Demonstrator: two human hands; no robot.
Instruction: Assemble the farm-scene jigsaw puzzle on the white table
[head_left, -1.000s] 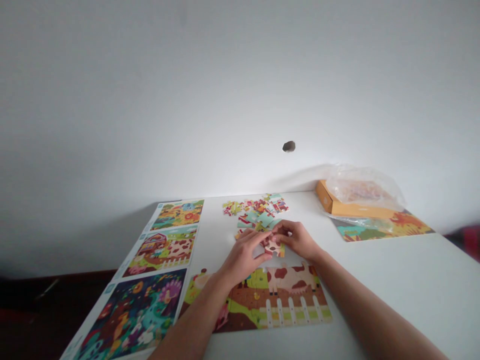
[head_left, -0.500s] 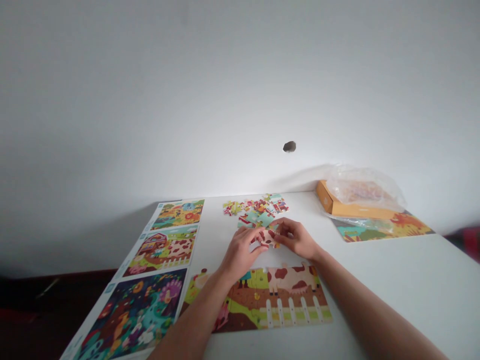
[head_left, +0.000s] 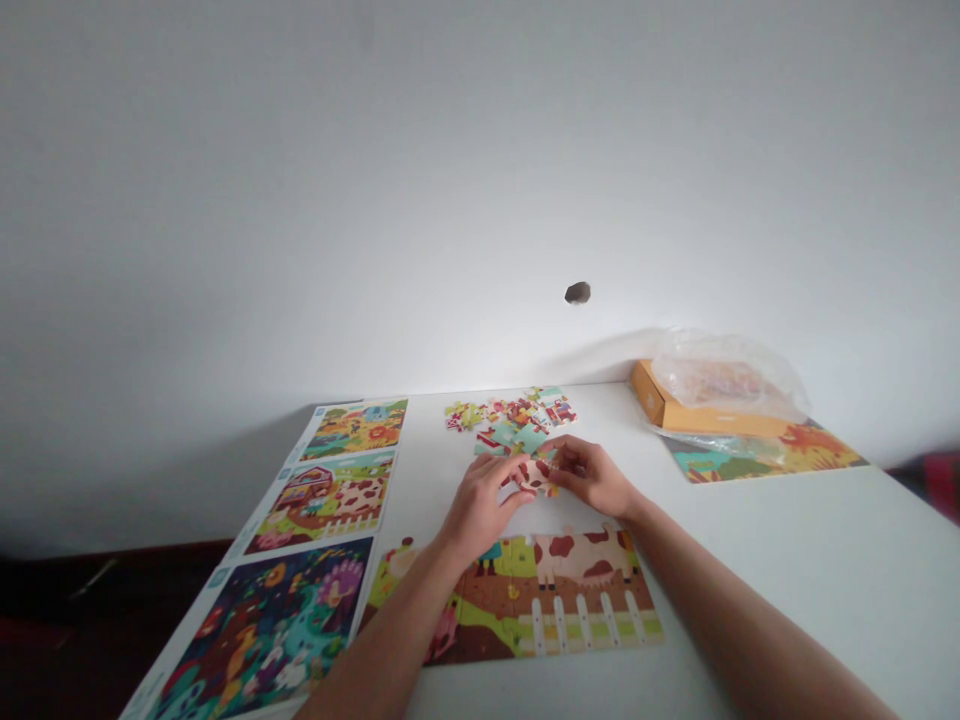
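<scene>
- Two bare grips are closed together on one cream-and-brown, cow-patterned cardboard jigsaw piece (head_left: pixel 534 475): left grip (head_left: pixel 480 508) on its left side, right grip (head_left: pixel 592 478) on its right. Fingers partly cover the piece; whether it touches the surface below cannot be told.
- Change: compared with one second earlier, the piece and both grips sit further up the view, nearer the heap of loose multicoloured jigsaw pieces (head_left: pixel 517 415). Over the last half second, almost no shift.
- Piece now lies just in front of that heap, on the white bench (head_left: pixel 787 560), and apart from the partly assembled farm jigsaw with brown-spotted cow and white picket fence (head_left: pixel 555 600), with bare bench between.
- Along the bench's left side: three glossy printed animal-scene sheets (head_left: pixel 322 495).
- Far right: orange cardboard box (head_left: pixel 679 418) under a clear plastic bag (head_left: pixel 724 375), beside a further printed scene sheet (head_left: pixel 765 455).
</scene>
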